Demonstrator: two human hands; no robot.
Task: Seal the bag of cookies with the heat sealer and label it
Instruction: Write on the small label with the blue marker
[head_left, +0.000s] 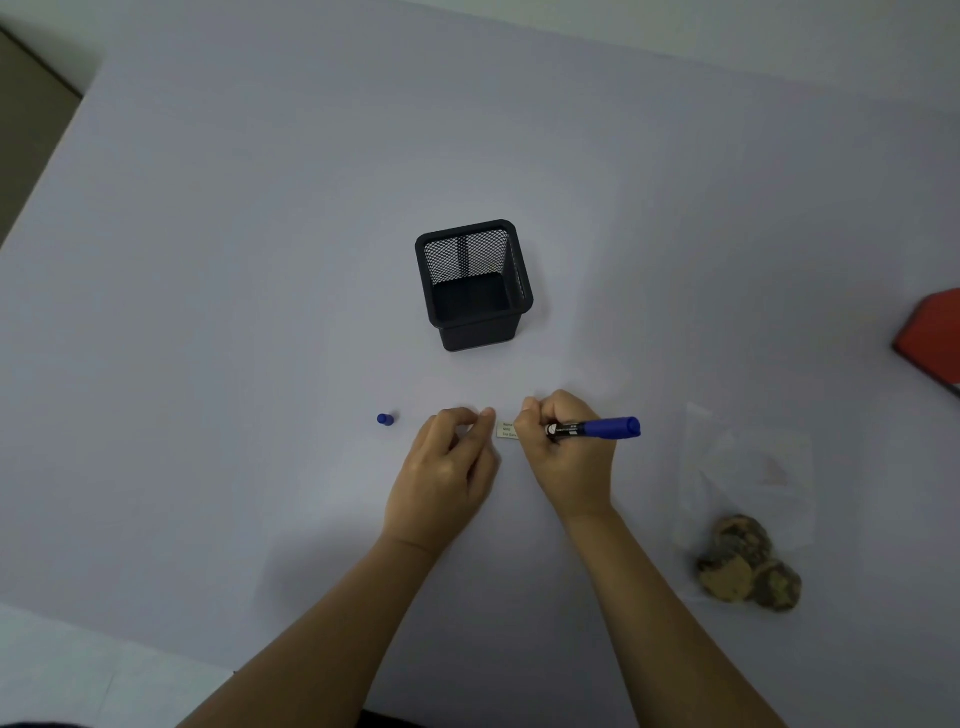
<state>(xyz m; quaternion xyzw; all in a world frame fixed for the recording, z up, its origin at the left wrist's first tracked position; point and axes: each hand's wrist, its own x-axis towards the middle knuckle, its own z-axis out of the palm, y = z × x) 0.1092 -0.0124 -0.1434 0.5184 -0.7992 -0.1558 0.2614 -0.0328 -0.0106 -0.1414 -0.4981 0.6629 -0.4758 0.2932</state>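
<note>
Pale table (260, 312) under everything, spanning the view.

Clear bag (748, 467) flat on table, well right of right hand; cookies (748, 566) bunched at its near end, mouth end pointing away. Sealed or not: cannot tell.

Black mesh pen holder (475, 286) upright, beyond both hands, roughly centred between them, nothing visible inside.

Red-and-black object (932, 338) at far right edge, beyond and right of bag, mostly cut off; identity unclear.

Left hand (447, 467) palm down on table, fingers loosely curled, tips of thumb and forefinger just beside left edge of label; pinching or only pressing: cannot tell.

Right hand (566, 447) closed round blue marker (597, 429) in a writing grip, barrel slanting out to the right, tip hidden under fingers over the label.

Small white label (506, 430) flat on table between the two hands, printed lines on it too small to read, right part covered by right hand.

Blue marker cap (385, 419) alone on table, near and left of left hand, apart from it.
</note>
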